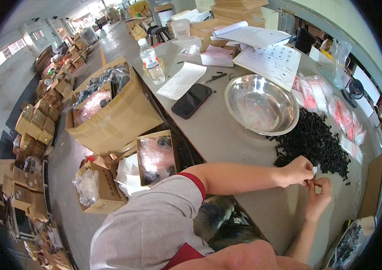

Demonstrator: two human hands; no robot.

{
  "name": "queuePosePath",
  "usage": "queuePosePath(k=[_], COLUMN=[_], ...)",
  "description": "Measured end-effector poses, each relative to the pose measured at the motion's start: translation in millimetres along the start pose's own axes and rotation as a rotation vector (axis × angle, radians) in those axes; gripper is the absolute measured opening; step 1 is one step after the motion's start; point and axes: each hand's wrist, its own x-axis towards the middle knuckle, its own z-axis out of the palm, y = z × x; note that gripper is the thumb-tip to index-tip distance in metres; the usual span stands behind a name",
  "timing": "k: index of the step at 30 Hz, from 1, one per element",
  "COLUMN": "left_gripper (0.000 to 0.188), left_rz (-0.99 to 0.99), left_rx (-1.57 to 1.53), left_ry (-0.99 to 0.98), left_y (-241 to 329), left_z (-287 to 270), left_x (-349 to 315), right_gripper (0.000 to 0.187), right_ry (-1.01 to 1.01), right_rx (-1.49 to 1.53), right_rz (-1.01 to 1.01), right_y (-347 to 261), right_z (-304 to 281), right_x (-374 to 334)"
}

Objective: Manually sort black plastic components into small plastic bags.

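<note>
Pinching a small pale piece in their fingertips, the left hand and the right hand meet over the grey table, toward its right edge; I cannot tell what the piece is. Just beyond them spreads a heap of black screw-like parts, beside a steel bowl holding clear plastic bags. A smartphone lies near the table's left edge.

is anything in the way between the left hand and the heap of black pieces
Nothing visible blocks it: the left hand is at the near edge of the heap of black pieces. The right hand sits below it in the picture, not in between.
</note>
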Motion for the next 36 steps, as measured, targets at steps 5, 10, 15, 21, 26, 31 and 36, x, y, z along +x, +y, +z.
queuePosePath(k=[5,10,15,21,26,31,36], left_gripper=[0.009,0.016,0.016,0.014,0.015,0.031,0.041], left_rz=[0.133,0.442,0.524,0.249,0.088,0.16,0.005], left_rx=[0.123,0.594,0.852,0.829,0.437,0.348,0.052], left_ry=[-0.061,-0.024,0.015,-0.05,-0.13,-0.05,0.023], left_y=[7.7,16.1,19.5,29.6,37.4,33.7,51.8], left_z=[10.3,-8.2,1.7,1.7,-4.4,-12.8,-14.8], left_x=[-4.5,-7.6,-9.2,-10.1,-3.3,7.6,6.2], right_gripper=[0.022,0.014,0.017,0.022,0.02,0.019,0.021], right_ry=[0.173,0.207,0.199,0.173,0.065,-0.008,0.063], right_rx=[0.082,0.154,-0.028,-0.069,-0.04,0.205,0.09], right_rz=[-0.004,0.061,-0.087,-0.15,-0.233,-0.156,-0.35], right_y=[-30.0,-33.5,-34.7,-29.6,-39.6,-33.1,-38.8], right_z=[-9.2,3.3,-6.1,-17.0,-26.2,-22.2,-27.8], right_x=[-6.4,2.6,3.0,2.3,1.3,0.3,5.2])
